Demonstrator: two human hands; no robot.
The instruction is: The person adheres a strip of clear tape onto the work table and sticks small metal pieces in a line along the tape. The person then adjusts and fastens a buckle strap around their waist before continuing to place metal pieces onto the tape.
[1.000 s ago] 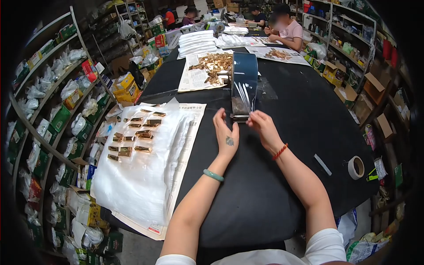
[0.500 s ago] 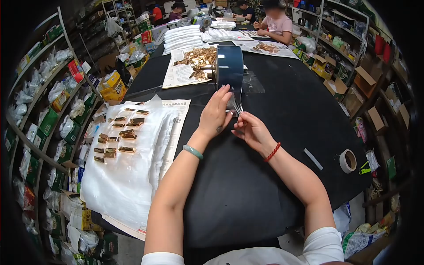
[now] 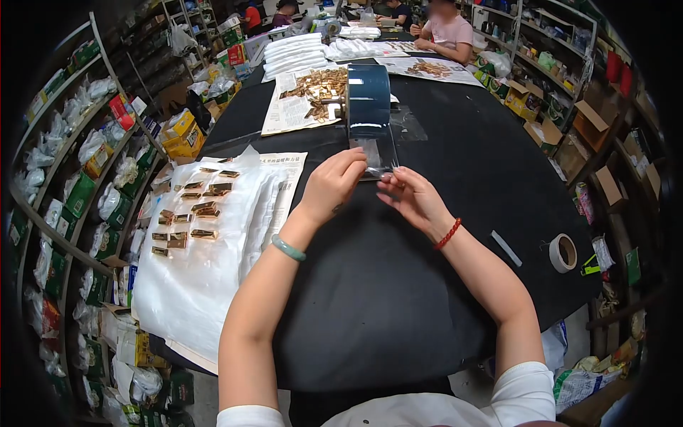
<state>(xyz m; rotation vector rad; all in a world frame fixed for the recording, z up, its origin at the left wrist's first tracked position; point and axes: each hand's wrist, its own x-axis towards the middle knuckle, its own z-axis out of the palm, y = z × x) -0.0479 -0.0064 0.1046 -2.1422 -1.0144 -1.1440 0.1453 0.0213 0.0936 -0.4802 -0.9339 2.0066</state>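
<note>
A large dark blue roll of clear plastic film [image 3: 370, 99] stands on the black table, with a loose strip of film [image 3: 383, 149] drawn from it toward me. At the strip's left corner my left hand [image 3: 333, 181] is closed, its fingers pinching the edge. My right hand [image 3: 417, 201] pinches the right corner between thumb and forefinger, the other fingers curled loosely. The strip hangs stretched between both hands. To the left, several shiny gold metal pieces [image 3: 204, 234] lie in rows on white sheets [image 3: 192, 285].
A heap of gold pieces [image 3: 324, 87] lies on newspaper left of the roll. Stacked white packs [image 3: 293, 53] are behind it. A tape roll [image 3: 562, 253] and a pale strip [image 3: 506, 248] lie at right. A co-worker [image 3: 448, 35] sits at the far right. Loaded shelves flank the table.
My hands have moved apart, the left one to the left and the right one slightly right. The film between them has gone from bunched to spread wider.
</note>
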